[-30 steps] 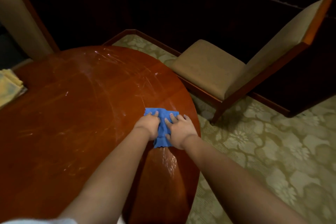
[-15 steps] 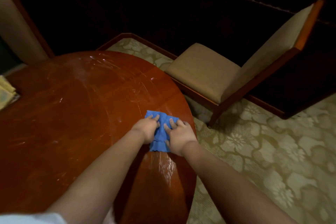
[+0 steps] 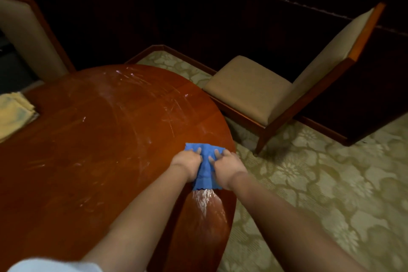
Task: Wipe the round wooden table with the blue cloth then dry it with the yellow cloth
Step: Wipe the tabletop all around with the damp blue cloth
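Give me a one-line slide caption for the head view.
Both hands, left hand and right hand, press the blue cloth on the round wooden table; yellow cloth waits.

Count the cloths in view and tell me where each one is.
2. The blue cloth lies near the table's right edge, under the left hand and right hand. The yellow cloth lies folded at the left edge, partly out of frame.
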`<control>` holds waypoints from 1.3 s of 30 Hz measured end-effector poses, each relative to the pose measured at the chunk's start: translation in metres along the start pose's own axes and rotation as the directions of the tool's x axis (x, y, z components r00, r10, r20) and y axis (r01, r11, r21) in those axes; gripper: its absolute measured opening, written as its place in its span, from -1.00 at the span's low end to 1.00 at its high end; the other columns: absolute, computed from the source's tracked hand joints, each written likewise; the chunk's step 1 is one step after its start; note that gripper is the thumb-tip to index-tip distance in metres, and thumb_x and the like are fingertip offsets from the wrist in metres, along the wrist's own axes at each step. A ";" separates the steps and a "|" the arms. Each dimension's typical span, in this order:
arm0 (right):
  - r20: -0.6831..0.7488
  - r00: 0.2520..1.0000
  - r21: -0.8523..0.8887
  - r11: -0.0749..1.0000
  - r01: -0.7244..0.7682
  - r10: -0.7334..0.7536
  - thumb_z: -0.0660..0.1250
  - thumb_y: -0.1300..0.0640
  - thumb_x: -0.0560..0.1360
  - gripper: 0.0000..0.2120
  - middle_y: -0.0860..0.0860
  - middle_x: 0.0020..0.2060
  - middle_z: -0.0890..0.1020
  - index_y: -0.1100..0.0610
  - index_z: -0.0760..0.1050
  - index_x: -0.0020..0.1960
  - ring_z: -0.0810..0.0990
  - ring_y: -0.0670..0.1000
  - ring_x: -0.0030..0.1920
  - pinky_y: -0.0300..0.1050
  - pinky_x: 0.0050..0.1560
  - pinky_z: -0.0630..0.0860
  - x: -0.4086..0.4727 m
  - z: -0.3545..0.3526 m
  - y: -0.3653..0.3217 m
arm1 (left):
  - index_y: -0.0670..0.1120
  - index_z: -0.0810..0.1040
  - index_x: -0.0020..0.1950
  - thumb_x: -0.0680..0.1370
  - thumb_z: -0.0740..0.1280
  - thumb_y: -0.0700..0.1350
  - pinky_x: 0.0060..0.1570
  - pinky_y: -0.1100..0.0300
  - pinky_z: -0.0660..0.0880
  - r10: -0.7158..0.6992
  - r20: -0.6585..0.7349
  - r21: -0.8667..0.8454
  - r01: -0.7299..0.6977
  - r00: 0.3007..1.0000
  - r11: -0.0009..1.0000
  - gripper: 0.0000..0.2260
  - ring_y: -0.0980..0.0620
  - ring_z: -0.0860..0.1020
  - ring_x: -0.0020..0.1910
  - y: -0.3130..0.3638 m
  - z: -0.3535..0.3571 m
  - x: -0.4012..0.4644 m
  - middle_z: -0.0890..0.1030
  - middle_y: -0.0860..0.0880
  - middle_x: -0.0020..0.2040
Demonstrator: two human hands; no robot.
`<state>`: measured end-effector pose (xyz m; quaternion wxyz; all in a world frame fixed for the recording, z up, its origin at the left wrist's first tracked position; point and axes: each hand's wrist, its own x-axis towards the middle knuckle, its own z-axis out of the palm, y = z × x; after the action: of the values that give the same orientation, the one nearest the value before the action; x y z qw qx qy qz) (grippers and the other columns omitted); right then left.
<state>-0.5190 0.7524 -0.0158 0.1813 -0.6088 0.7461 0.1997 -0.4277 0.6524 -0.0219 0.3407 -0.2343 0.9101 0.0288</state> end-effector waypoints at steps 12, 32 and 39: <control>-0.019 0.999 0.055 0.998 -0.042 0.043 0.12 0.04 0.60 -0.45 0.04 0.56 0.04 0.00 0.07 0.56 0.06 0.03 0.53 0.01 0.52 -0.11 0.061 -0.027 0.053 | -0.08 0.09 0.56 0.62 0.15 -0.22 0.35 0.01 0.30 0.002 -0.118 -0.048 -0.008 0.993 0.999 -0.48 -0.09 0.04 0.54 -0.018 -0.036 0.061 -0.09 -0.05 0.58; 0.039 0.999 -0.072 0.997 0.009 -0.006 0.03 0.02 0.64 -0.53 0.10 0.50 0.18 0.00 0.13 0.54 0.29 0.16 0.40 0.10 0.37 0.20 -0.059 0.030 0.009 | -0.08 0.05 0.56 0.64 0.16 -0.09 0.35 0.00 0.29 -0.029 -0.006 -0.014 0.029 1.000 0.999 -0.48 -0.11 0.06 0.53 0.062 0.028 -0.052 -0.09 -0.08 0.58; 0.037 0.991 -0.103 0.986 0.132 -0.129 0.00 -0.01 0.65 -0.52 0.12 0.52 0.13 0.03 0.09 0.55 0.24 0.16 0.41 0.10 0.34 0.25 -0.110 0.059 -0.030 | -0.07 0.10 0.56 0.64 0.11 -0.13 0.35 0.05 0.27 -0.084 0.036 -0.051 0.086 0.996 0.995 -0.52 -0.09 0.08 0.53 0.084 0.069 -0.113 -0.08 -0.09 0.58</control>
<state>-0.4664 0.8689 -0.0119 0.1728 -0.6621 0.6902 0.2355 -0.3492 0.7870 -0.0119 0.3505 -0.2812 0.8924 0.0419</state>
